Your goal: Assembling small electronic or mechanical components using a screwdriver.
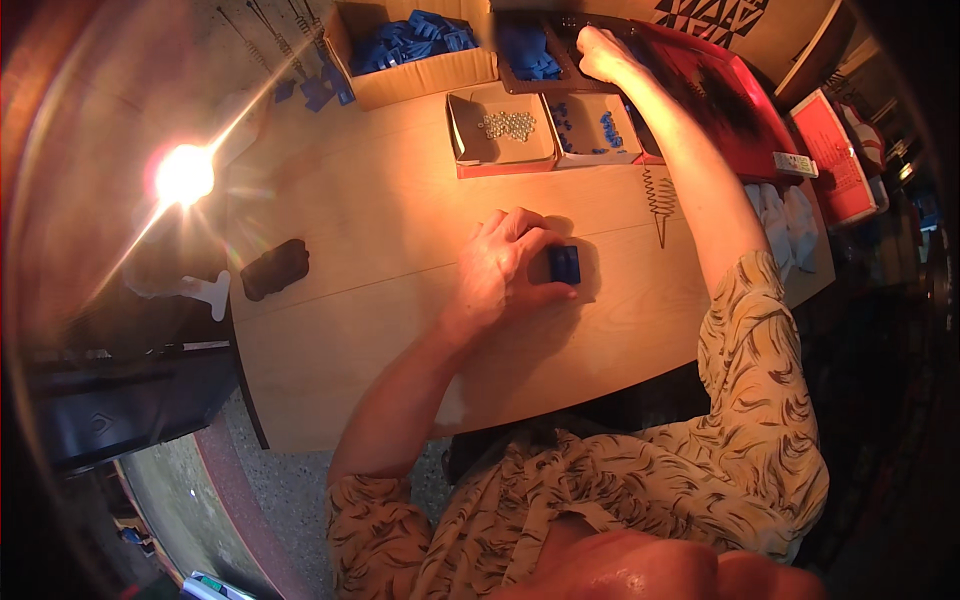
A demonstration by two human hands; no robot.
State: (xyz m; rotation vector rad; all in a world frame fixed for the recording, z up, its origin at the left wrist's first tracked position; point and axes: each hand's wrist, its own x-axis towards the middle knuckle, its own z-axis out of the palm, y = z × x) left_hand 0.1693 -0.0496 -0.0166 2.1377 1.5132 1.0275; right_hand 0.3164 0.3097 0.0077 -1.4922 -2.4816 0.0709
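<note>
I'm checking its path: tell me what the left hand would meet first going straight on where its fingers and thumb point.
The blue block, which sits right at the fingers and thumb of the left hand. Whether they already touch it is hard to tell.

1 glossy dark-blue rectangular block (565, 265). 2 shallow open cardboard trays (507, 168). 1 deep brown cardboard box (430, 83). 1 large red rectangular tray (762, 100). 1 black oblong object (275, 270). 1 round glaring white lamp (185, 175). Silvery beads (509, 126), loose blue pieces (415, 42): too many to count.
</note>
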